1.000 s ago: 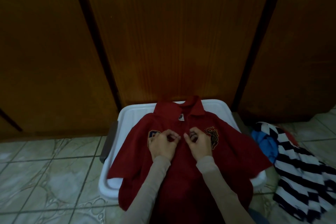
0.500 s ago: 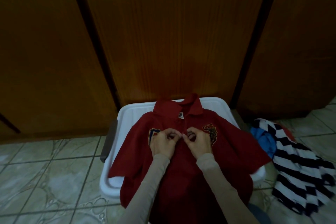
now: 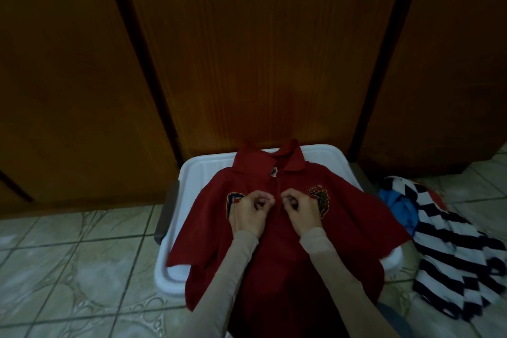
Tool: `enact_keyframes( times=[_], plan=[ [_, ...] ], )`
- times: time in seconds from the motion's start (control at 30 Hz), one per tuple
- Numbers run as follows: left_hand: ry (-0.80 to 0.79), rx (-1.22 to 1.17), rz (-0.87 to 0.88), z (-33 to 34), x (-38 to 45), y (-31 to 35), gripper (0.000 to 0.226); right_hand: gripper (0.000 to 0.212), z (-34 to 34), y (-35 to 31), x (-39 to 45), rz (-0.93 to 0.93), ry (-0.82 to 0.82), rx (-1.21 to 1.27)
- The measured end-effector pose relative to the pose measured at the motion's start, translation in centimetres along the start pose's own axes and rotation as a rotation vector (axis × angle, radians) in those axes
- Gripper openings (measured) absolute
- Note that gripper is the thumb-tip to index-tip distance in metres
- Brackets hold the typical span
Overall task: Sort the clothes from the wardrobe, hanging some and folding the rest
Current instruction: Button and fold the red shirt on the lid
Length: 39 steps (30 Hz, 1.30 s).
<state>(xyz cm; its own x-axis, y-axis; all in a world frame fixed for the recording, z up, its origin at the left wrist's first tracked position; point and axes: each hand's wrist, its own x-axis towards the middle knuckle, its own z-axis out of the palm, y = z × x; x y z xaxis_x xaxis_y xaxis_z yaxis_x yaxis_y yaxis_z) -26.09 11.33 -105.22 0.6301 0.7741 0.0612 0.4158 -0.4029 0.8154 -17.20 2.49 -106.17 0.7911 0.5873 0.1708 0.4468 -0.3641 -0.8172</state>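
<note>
Shirt: a dark red polo shirt (image 3: 279,261) lies front up, spread over a white plastic tub (image 3: 197,173), collar toward the wardrobe, sleeves draping past the tub's sides.
Left hand: the left hand (image 3: 248,212) rests on the chest, fingers curled, pinching the left edge of the button placket.
Right hand: the right hand (image 3: 301,211) mirrors it, fingertips pinching the placket's other edge; the two hands nearly meet.
Sleeves: both arms wear beige long sleeves (image 3: 227,282).
Badges: an embroidered patch (image 3: 233,199) sits partly under the left hand; a gold and dark crest (image 3: 319,196) lies beside the right hand. No lettering is legible.
Neck label: a small white tag (image 3: 273,172) at the collar, print too small to read.
Wardrobe: brown wooden doors (image 3: 260,49), closed.
Floor: pale patterned tiles (image 3: 68,269).
Pile: a black-and-white striped garment (image 3: 452,250) over blue cloth (image 3: 397,206), right of the tub.
</note>
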Motion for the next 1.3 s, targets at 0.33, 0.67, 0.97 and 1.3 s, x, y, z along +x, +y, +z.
enact_keyframes(
  times=[0.33,0.67,0.97,1.3],
  plan=[
    [0.005,0.007,0.004,0.06,0.11,-0.15,0.008,0.004,-0.04,0.14,0.05,-0.01,0.001,0.082],
    [0.017,-0.069,0.045,-0.2,-0.3,0.23,0.018,0.006,0.05,0.42,0.13,0.005,-0.004,0.109],
    [0.033,0.038,-0.004,-0.16,-0.12,0.36,0.009,0.004,0.15,0.49,0.15,0.025,-0.012,0.082],
    [0.046,0.077,-0.018,0.15,0.0,0.23,0.01,0.005,0.07,0.49,0.1,0.058,-0.044,0.053]
  ],
)
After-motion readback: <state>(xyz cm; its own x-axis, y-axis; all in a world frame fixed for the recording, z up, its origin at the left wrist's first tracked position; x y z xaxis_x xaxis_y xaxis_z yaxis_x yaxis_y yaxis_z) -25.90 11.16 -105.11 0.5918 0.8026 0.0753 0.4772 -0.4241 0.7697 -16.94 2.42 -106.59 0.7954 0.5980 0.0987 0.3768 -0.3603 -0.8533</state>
